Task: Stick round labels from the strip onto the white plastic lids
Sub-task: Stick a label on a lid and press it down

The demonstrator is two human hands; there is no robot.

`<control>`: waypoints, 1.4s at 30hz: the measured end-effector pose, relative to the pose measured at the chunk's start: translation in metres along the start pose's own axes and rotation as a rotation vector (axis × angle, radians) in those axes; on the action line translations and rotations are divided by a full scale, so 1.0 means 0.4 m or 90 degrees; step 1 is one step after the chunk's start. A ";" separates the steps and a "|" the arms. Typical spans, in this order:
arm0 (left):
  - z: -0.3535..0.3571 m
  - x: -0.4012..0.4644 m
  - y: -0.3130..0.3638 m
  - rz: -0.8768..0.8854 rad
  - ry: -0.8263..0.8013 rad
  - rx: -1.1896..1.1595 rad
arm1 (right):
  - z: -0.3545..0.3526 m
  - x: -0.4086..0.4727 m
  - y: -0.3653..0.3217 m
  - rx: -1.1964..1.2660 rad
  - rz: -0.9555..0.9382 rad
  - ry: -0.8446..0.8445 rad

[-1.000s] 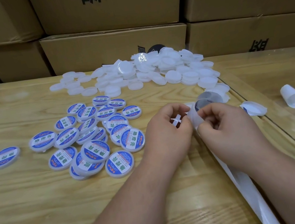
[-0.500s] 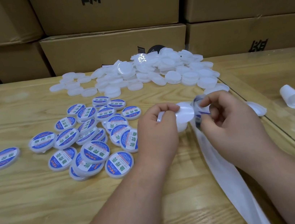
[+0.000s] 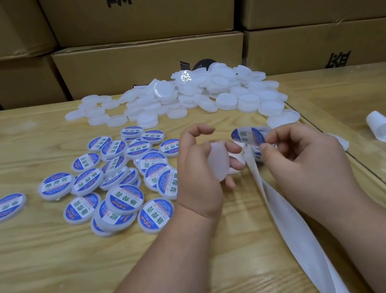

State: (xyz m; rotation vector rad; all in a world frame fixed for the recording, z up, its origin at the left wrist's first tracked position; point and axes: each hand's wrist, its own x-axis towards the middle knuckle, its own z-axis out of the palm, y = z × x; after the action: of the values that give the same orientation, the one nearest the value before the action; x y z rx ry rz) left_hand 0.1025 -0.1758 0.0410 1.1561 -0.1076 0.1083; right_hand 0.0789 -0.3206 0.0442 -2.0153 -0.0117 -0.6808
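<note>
The left hand (image 3: pixel 199 170) grips a bare white lid (image 3: pixel 219 161), its flat face tilted toward the right hand (image 3: pixel 305 155), which pinches a blue round label (image 3: pixel 247 136) just beside that lid. The white backing strip (image 3: pixel 295 226) trails down below the right hand. Labelled lids (image 3: pixel 117 181) lie left of the left hand; unlabelled lids (image 3: pixel 192 96) are heaped beyond both hands on the wooden table (image 3: pixel 56 277).

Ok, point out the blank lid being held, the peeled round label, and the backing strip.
blank lid (image 3: pixel 219 161), head view, on its bare white face.
round label (image 3: pixel 247 136), head view, on its blue printed middle.
backing strip (image 3: pixel 295 231), head view, on the white band trailing toward the camera.
</note>
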 end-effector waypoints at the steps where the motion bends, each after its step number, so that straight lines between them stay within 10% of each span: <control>1: -0.004 0.000 0.001 -0.006 0.005 -0.026 | -0.001 0.001 -0.003 0.041 0.024 0.003; 14: -0.006 0.014 0.010 -0.130 0.008 -0.131 | -0.011 0.021 -0.011 0.448 0.444 -0.298; 42: -0.003 0.010 0.004 -0.102 -0.056 -0.090 | -0.006 0.026 -0.015 0.485 0.497 -0.389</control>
State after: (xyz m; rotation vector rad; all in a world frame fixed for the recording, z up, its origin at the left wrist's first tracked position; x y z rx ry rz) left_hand 0.1064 -0.1739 0.0425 1.0237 -0.0983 -0.0914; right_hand 0.0848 -0.3222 0.0549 -1.2490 0.1296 0.4071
